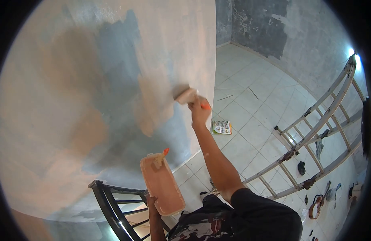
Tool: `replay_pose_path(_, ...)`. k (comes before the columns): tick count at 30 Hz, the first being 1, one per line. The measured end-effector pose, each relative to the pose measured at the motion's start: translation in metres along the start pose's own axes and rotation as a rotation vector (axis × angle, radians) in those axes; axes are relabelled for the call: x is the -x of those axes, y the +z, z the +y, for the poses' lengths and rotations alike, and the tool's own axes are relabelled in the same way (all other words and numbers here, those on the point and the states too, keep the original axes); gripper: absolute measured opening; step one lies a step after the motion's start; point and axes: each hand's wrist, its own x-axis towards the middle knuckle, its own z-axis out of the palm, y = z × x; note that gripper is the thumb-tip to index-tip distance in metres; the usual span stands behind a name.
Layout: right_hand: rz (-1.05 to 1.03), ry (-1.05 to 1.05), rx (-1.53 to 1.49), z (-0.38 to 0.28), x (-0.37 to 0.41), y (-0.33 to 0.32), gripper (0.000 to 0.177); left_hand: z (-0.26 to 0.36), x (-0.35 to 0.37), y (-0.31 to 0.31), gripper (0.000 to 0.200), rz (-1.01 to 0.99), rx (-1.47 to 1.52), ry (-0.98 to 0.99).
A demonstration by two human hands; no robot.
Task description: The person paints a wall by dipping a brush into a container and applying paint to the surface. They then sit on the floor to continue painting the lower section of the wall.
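Observation:
My right hand (199, 112) is stretched out to the wall (72, 80) and grips a plaster trowel (186, 96) with an orange handle, its blade pressed flat against the wall's edge. Tan plaster covers patches of the grey wall around the blade. My left hand (152, 201) holds up a long rectangular board (162, 184) smeared with tan plaster. A small orange-tipped tool (161, 156) rests on the board's far end.
I stand high up on a black metal frame (113, 205). A wooden ladder (314, 128) lies across the white tiled floor (249, 80) on the right. A printed packet (222, 127) and scattered small items lie on the tiles below.

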Motion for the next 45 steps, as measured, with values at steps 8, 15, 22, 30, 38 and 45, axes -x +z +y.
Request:
replay_pose_path(8, -0.244, -0.211, -0.382, -0.178, -0.013, 0.126, 0.026, -0.001, 0.007, -0.008, 0.071, 0.005, 0.0, 0.035)
replay_pose_path(15, -0.181, -0.109, -0.307, -0.045, 0.01, 0.052, 0.028, 0.014, 0.016, 0.004, 0.073, -0.019, -0.022, 0.065)
replay_pose_path(22, 0.081, 0.113, -0.119, 0.012, 0.031, -0.006, 0.023, -0.013, -0.01, -0.044, 0.07, -0.031, -0.025, 0.008)
replay_pose_path(30, -0.302, -0.259, -0.323, -0.166, -0.007, 0.114, 0.028, -0.005, 0.001, -0.038, 0.071, -0.032, -0.051, 0.034)
replay_pose_path(38, -0.414, -0.316, -0.511, -0.232, 0.014, 0.169, 0.032, 0.007, 0.005, -0.036, 0.066, -0.03, -0.068, 0.049)
replay_pose_path(45, -0.366, -0.228, -0.493, -0.126, 0.037, 0.165, 0.013, 0.002, 0.005, -0.043, 0.068, -0.008, -0.029, 0.086)
